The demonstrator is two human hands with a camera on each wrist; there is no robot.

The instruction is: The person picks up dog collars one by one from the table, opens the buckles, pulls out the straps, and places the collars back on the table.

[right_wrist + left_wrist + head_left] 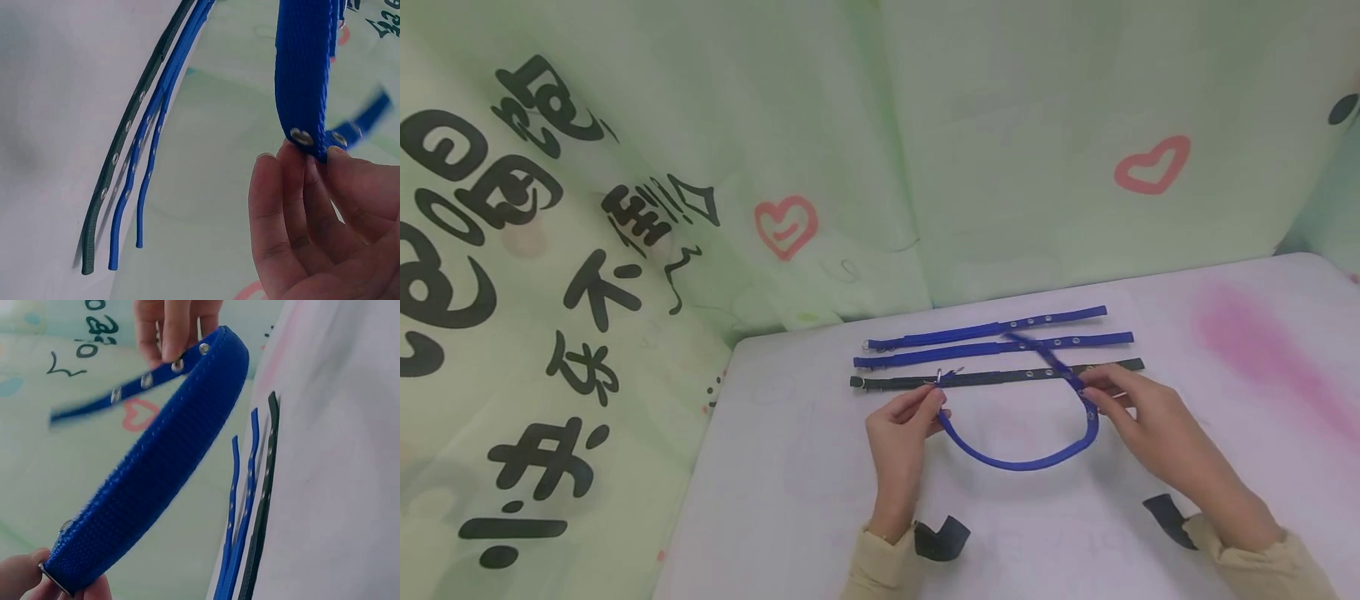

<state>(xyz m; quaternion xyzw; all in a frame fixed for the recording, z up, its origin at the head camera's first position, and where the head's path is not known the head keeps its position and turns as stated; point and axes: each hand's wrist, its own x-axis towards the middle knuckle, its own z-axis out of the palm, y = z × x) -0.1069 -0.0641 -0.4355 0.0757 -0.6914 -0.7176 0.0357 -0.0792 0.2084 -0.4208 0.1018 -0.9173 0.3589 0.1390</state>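
A blue webbing collar [1019, 465] hangs between my two hands in a downward loop above the table. My left hand [901, 442] pinches its buckle end, and the metal buckle frame [56, 580] shows at those fingertips in the left wrist view. With thumb and fingers my right hand [1157, 429] pinches the strap at its row of metal eyelets [302, 136]. Beyond that grip the strap's free tip [69, 417] sticks out, slightly blurred, pointing toward the buckle side. The loop is not fastened; its two ends stand apart.
Behind the hands, two more blue collars [940, 337] and a dark green collar [1000, 377] lie side by side on the white table [790, 467]. A pale green curtain [1015, 208] with hearts and lettering hangs at the back. Black bands [943, 540] show near both sleeves.
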